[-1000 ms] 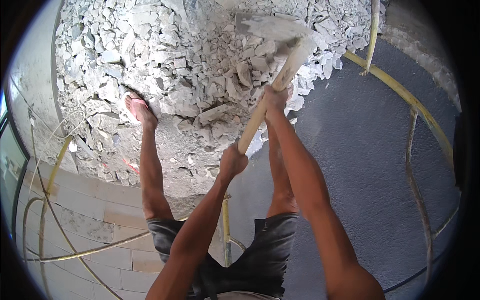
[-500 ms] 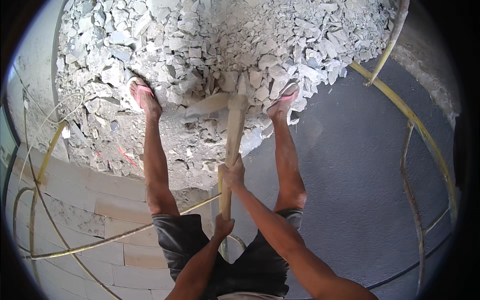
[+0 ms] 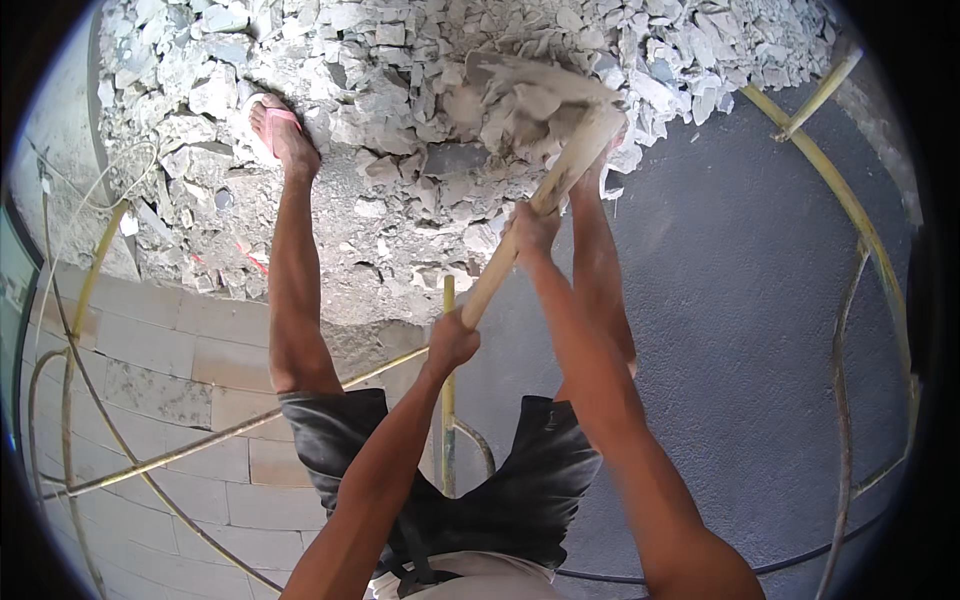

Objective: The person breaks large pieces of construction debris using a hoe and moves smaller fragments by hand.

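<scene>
Both my hands are closed around the pale wooden handle of a hoe (image 3: pixel 571 158). My left hand (image 3: pixel 455 341) grips it near the lower end. Farther up the handle, my right hand (image 3: pixel 535 232) is wrapped round it. The handle slants up to the right, and the dusty hoe head points left from its top, blurred by motion. That head is down among the broken rubble (image 3: pixel 370 110), close to my right foot, which the handle partly hides. Exactly where its blade edge meets the pieces I cannot make out.
My left foot (image 3: pixel 280 130), in a pink-strapped flip-flop, stands on the rubble. Dark grey flooring (image 3: pixel 730 300) lies at the right, pale blocks (image 3: pixel 200 430) at the lower left. Yellow pipes (image 3: pixel 845 190) run along the right, with more at the left and between my legs.
The hoe head has swung away from me and to the right into the rubble. Both hands have moved forward with the handle, which now leans further right.
</scene>
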